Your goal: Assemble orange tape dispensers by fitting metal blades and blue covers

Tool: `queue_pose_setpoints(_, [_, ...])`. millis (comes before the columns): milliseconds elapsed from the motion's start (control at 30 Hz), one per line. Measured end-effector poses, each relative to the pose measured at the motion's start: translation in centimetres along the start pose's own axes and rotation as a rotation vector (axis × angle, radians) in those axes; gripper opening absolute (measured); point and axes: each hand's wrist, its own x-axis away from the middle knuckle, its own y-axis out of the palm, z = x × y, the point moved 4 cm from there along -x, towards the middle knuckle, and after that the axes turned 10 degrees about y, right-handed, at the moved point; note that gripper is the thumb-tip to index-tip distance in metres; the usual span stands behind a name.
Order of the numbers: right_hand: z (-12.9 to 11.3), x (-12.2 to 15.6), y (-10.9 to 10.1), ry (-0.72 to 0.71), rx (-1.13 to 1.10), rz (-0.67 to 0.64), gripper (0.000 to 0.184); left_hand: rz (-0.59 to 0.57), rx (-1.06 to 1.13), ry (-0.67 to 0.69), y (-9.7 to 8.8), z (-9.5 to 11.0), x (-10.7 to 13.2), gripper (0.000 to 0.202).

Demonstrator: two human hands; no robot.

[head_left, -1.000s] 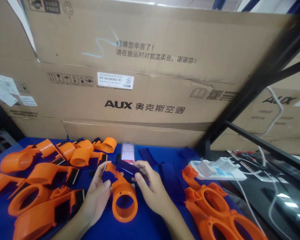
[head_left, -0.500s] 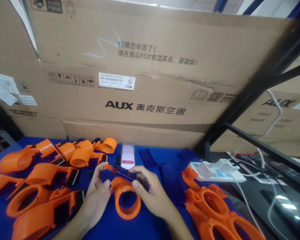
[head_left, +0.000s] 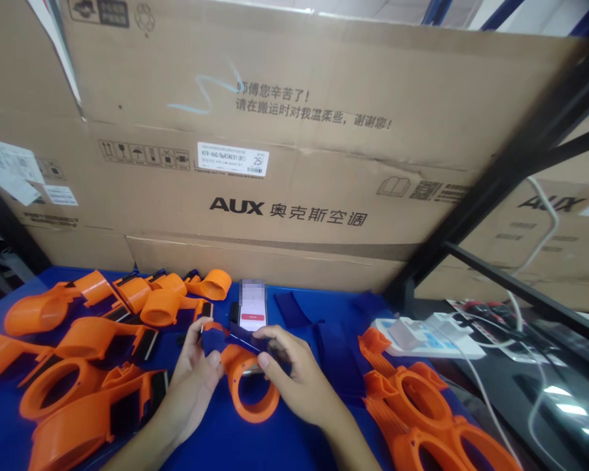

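Observation:
An orange ring-shaped plastic part (head_left: 252,386) is held just above the blue table (head_left: 235,445) between both hands. My left hand (head_left: 196,376) grips its left upper end, fingers closed on it. My right hand (head_left: 294,379) pinches a dark blue piece (head_left: 235,337) against the top of the same part, fingers curled. A phone (head_left: 252,313) with a lit screen lies flat just beyond my fingers.
Finished orange parts with black inserts (head_left: 78,366) crowd the table's left. Bare orange ring parts (head_left: 422,412) lie at the right. Dark blue pieces (head_left: 334,353) lie mid-table. A white power strip (head_left: 422,333) with cables sits right. Large cardboard boxes (head_left: 285,150) wall off the back; a black rack (head_left: 510,150) slants right.
The orange part has tipped so its ring faces more toward me and sits slightly farther away. My right hand's fingers have pressed the dark blue piece closer onto its top.

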Motion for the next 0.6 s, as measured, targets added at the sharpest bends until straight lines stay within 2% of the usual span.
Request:
queue_pose_setpoints(333, [0.03,0.07,0.35,0.017,0.065,-0.026,0.028,-0.021,-0.035,0.027,-0.07,0.05,-0.02,0.049])
queue_pose_setpoints(533, [0.13,0.03,0.27,0.020,0.073,-0.049,0.027,-0.054,-0.010,0.011,-0.10,-0.03,-0.22,0.057])
queue_pose_setpoints(600, [0.29,0.15,0.31,0.032,0.081,-0.043,0.032,-0.062,-0.005,0.002,0.03,0.14,-0.19,0.063])
